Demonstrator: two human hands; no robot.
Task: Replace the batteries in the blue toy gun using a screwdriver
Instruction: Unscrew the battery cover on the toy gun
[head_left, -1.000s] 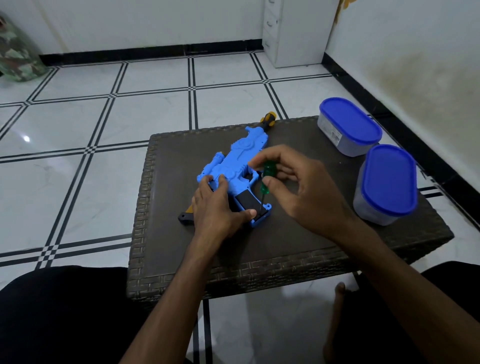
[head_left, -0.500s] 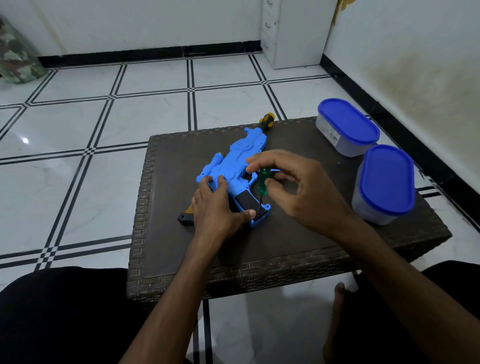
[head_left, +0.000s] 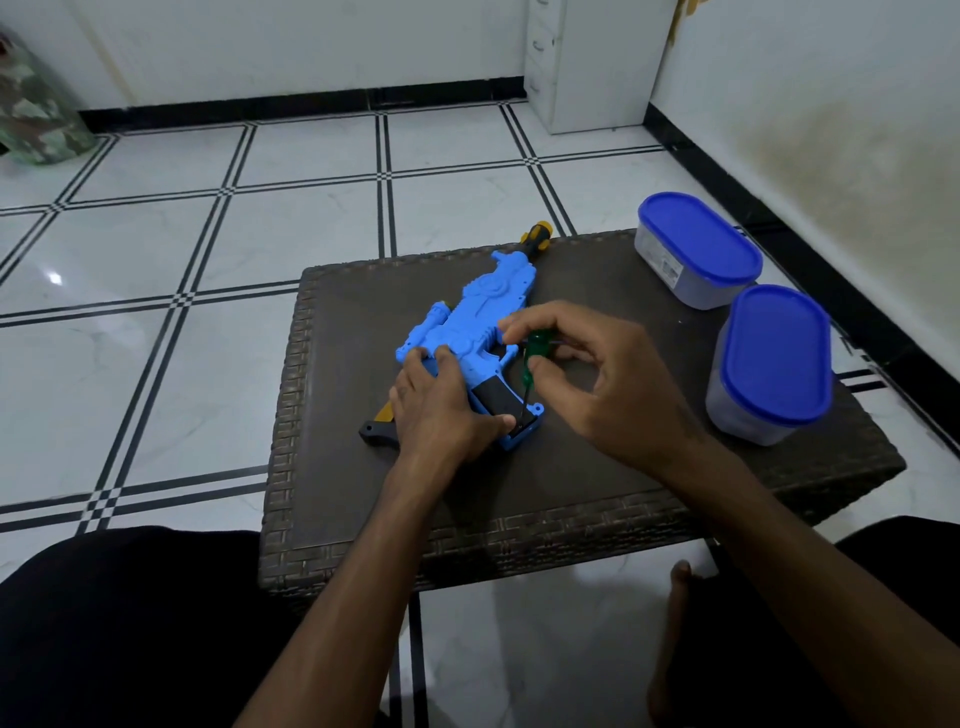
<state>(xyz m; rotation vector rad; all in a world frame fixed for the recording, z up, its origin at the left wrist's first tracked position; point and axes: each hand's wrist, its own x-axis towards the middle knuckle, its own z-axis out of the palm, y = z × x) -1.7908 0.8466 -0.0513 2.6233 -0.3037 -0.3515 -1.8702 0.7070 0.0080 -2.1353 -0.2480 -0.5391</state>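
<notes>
Pinching the green screwdriver (head_left: 535, 353) upright, the right hand (head_left: 608, 384) works while the left hand (head_left: 441, 410) presses flat on the blue toy gun (head_left: 467, 332).

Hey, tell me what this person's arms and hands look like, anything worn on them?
Both forearms are bare to the frame's edge, with no sleeves in view. The left hand and right hand wear no gloves, and no rings, watch or bands show on the fingers or wrists. Dark clothing covers the legs below.
</notes>
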